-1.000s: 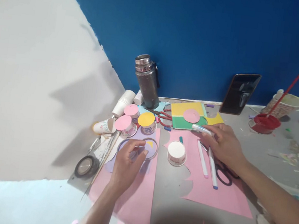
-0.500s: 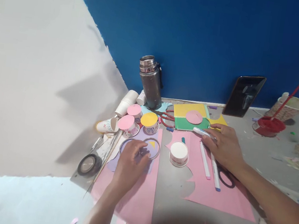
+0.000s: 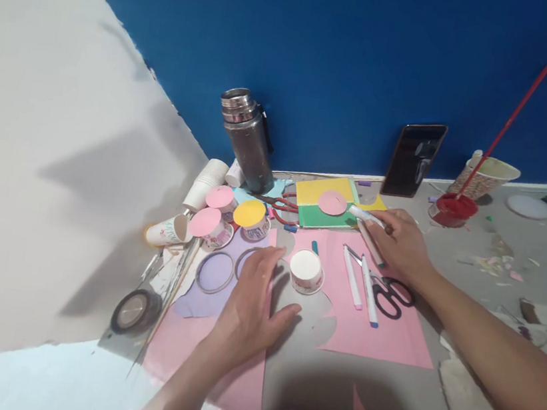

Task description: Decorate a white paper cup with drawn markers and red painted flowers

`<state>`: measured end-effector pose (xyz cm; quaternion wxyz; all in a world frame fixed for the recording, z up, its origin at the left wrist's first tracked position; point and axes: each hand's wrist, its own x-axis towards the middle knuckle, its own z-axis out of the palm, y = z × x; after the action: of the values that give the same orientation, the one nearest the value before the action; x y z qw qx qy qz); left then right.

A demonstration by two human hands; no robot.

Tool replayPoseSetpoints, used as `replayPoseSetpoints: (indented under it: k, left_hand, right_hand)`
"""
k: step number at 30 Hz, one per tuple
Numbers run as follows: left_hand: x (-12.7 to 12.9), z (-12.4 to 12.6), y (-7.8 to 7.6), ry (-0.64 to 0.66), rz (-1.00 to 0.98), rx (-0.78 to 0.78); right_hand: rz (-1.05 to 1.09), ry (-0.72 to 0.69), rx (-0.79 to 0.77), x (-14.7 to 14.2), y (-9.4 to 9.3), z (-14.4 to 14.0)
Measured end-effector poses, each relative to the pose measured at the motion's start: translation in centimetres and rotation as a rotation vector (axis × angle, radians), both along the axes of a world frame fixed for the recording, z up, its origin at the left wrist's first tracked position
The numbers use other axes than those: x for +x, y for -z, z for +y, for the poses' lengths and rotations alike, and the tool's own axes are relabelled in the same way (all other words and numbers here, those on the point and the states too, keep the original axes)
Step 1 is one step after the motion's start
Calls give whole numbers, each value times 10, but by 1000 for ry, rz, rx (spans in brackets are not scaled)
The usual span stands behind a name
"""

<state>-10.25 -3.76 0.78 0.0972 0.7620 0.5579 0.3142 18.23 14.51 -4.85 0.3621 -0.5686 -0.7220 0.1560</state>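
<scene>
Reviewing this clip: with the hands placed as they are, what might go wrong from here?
The left hand lies flat over the pink paper beside a loose ring on the lilac sheet; a sideways slide could shift either. The right hand grips a marker near the small white cup, which a sweep might tip. The open scissors lie by its wrist.

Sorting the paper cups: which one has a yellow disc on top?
The cup just behind the left hand; the two cups left of it carry pink discs, and the nearer cup is white-topped.
</scene>
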Motion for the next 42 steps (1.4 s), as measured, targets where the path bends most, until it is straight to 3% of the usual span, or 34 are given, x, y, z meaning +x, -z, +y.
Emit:
replayPoseSetpoints:
  k: [6, 11, 18, 29, 34, 39, 42]
  left_hand:
    - [16, 28, 1, 63, 45, -42]
    - [15, 30, 4, 19, 61, -42]
    - [10, 22, 10, -90, 15, -87]
    - [22, 41, 12, -61, -190, -259]
    - [24, 38, 6, -130, -256, -261]
    - [-1, 21, -12, -251, -219, -167]
    - [-12, 4, -13, -320, -186, -137]
  right_hand:
    - [88, 58, -44, 8, 0, 11]
    - [76, 117, -62, 12, 2, 21]
    - [-66, 224, -45, 12, 0, 25]
    - [-319, 201, -53, 9, -9, 11]
    - [-346, 29, -16, -2, -23, -7]
    - [-413, -182, -9, -18, -33, -29]
    - [-467, -275, -16, -25, -37, -40]
